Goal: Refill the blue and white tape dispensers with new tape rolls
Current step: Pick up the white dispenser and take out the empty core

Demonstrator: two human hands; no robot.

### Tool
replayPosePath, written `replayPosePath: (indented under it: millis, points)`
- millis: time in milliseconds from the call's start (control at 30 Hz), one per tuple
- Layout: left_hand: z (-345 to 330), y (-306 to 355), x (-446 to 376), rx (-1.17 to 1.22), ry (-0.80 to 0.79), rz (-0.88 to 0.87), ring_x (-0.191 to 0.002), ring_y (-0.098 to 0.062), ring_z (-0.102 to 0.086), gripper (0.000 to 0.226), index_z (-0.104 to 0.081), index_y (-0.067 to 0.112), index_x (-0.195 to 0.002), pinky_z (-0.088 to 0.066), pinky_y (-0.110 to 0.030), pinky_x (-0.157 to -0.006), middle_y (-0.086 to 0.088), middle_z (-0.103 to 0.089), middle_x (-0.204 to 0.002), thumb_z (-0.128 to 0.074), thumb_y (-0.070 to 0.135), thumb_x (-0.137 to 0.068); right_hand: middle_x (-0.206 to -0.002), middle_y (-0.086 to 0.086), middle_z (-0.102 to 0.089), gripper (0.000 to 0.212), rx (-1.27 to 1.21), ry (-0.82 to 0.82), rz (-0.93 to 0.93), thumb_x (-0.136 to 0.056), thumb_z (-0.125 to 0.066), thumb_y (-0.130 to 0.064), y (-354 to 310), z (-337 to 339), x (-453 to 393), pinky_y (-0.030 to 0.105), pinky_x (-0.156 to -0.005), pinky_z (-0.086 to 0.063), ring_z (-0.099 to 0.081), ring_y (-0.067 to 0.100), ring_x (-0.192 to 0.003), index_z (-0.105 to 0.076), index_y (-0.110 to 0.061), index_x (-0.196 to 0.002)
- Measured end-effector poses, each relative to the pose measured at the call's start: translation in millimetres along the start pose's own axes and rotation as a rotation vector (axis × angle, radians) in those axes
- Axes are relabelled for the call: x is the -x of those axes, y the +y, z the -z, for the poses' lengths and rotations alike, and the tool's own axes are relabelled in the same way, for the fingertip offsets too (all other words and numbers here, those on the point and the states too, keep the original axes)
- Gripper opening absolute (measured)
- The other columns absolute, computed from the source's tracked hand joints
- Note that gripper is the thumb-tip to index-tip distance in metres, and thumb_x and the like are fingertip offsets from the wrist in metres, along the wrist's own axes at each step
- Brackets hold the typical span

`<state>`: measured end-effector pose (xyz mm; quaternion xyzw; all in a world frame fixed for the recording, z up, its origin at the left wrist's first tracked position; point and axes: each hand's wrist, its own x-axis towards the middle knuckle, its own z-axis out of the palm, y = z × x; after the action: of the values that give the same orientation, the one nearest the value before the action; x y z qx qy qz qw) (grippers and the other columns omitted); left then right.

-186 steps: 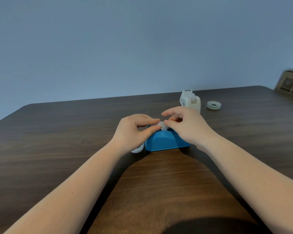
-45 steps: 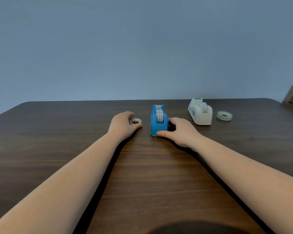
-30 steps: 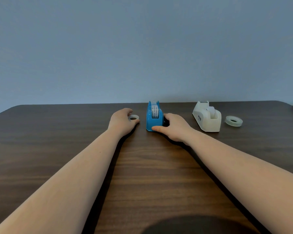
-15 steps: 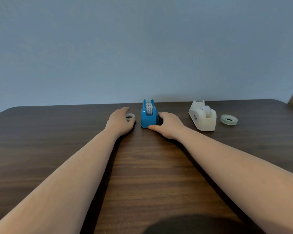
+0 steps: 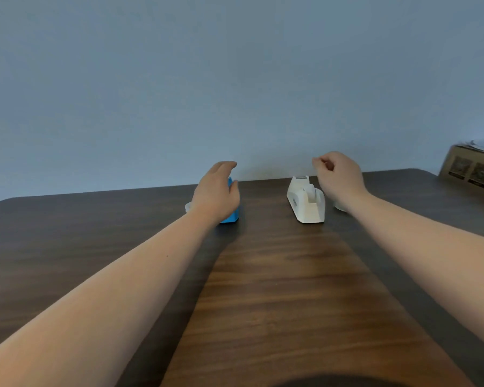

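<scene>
Head view: left hand point(image 5: 217, 192) raised, grip spread, empty, blue dispenser point(image 5: 231, 216) mostly hidden beneath it. Right hand point(image 5: 338, 177) grip loosely curled, holds nothing, white dispenser point(image 5: 306, 201) just left-below on tabletop point(image 5: 263, 289). Judged step: shift to white dispenser; next needs reach for its spent roll.

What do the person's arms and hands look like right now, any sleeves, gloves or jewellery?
Both forearms are bare up to the frame edge: no sleeves in view. The left hand and right hand wear no gloves, and no rings, watch or wristbands show. One small dark spot marks the left forearm.
</scene>
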<state>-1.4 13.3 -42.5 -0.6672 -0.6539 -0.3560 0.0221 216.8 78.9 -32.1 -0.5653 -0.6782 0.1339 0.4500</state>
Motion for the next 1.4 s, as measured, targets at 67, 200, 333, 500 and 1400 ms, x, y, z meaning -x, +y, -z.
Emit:
replayPosePath:
  millis: [67,200,333,500,1400]
  points:
    - [-10.1,15.9,-1.3,-0.004,-0.037,-0.045,-0.136,-0.021,-0.039,0.044,-0.04,0.011,-0.14,-0.03,-0.03,-0.107,-0.004,-0.043,-0.148,-0.043,0.016,-0.096,-0.081,0.006,-0.054,0.036,0.012,-0.07,-0.048,-0.097,-0.041,-0.033,9.3,-1.4,-7.6,0.033,-0.07,-0.035,-0.047,0.024,-0.082,-0.061,-0.004,-0.089]
    - [-33.0,50.6,-5.1,0.014,-0.152,-0.084,-0.137,-0.023,-0.038,0.047,-0.038,0.009,-0.142,-0.027,-0.03,-0.11,-0.008,-0.044,-0.148,-0.043,0.022,-0.098,-0.061,0.004,-0.038,0.046,0.01,-0.208,-0.096,-0.099,-0.033,-0.037,18.2,-11.2,-20.1,0.035,-0.055,-0.026,-0.041,0.024,-0.072,-0.035,-0.012,-0.06]
    - [-58.7,74.3,-11.8,0.003,-0.314,-0.062,-0.133,-0.027,-0.043,0.052,-0.039,0.009,-0.14,-0.034,-0.035,-0.105,-0.01,-0.049,-0.143,-0.046,0.036,-0.096,-0.086,0.009,-0.048,0.045,-0.19,-0.351,-0.209,-0.097,-0.03,-0.049,24.7,-23.0,-33.5,0.033,-0.072,-0.033,-0.045,0.022,-0.081,-0.05,-0.011,-0.086]
    - [-82.3,87.2,-15.6,0.031,-0.394,0.009,-0.127,-0.027,-0.049,0.069,-0.043,0.007,-0.136,-0.04,-0.034,-0.098,-0.01,-0.053,-0.138,-0.053,0.054,-0.087,-0.131,0.007,-0.054,0.077,-0.274,-0.453,-0.324,-0.089,-0.027,-0.065,33.5,-29.8,-46.8,0.037,-0.103,-0.037,-0.051,0.023,-0.118,-0.049,-0.004,-0.131]
    - [-20.7,83.1,54.7,0.242,-0.541,0.086,-0.118,-0.015,-0.052,0.056,-0.051,0.021,-0.132,-0.043,-0.028,-0.096,0.002,-0.057,-0.13,-0.071,0.032,-0.08,-0.124,0.002,-0.055,0.064,-0.07,-0.496,-0.121,-0.086,-0.048,-0.061,42.1,42.1,66.5,0.035,-0.096,-0.044,-0.053,0.019,-0.113,-0.052,-0.017,-0.133]
